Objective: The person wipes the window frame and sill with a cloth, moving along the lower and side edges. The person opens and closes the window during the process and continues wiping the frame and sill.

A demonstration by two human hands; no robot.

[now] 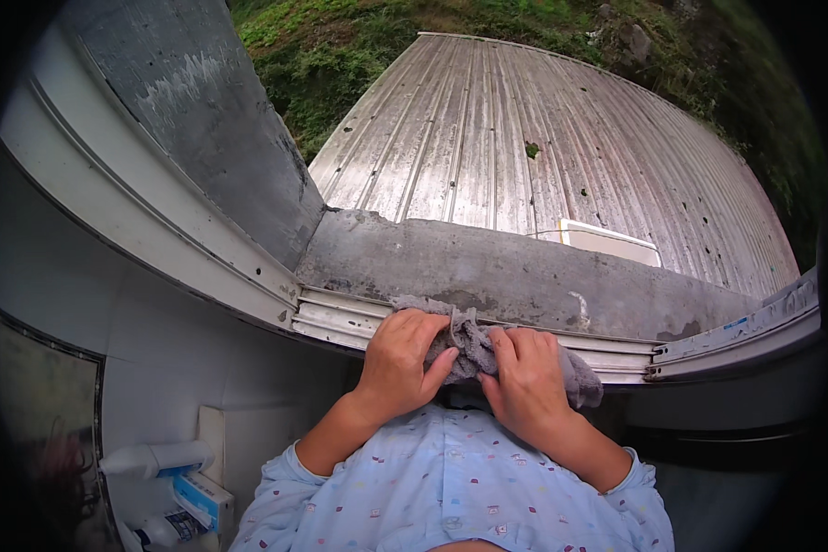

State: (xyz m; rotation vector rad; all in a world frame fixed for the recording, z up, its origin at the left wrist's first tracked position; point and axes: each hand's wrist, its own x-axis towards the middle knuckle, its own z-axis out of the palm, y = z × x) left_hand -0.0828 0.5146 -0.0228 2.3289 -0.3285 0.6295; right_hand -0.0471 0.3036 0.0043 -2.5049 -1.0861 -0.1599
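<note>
A crumpled grey cloth (469, 342) lies over the white window track (331, 317) in front of me, bunched up between my hands. My left hand (403, 359) grips its left part, thumb pointing inward and fingers curled into the fabric. My right hand (529, 375) is closed on the right part, and a loose end of the cloth hangs past it over the track's inner edge. Both hands rest at the track, close together. The fingertips are partly hidden in the folds.
Beyond the track runs a rough concrete ledge (451, 262), with a ribbed metal roof (488, 129) below it outside. White frame posts rise at left (110, 175) and right (745, 345). Inside at lower left are a white bottle (156, 457) and a blue-and-white box (204, 500).
</note>
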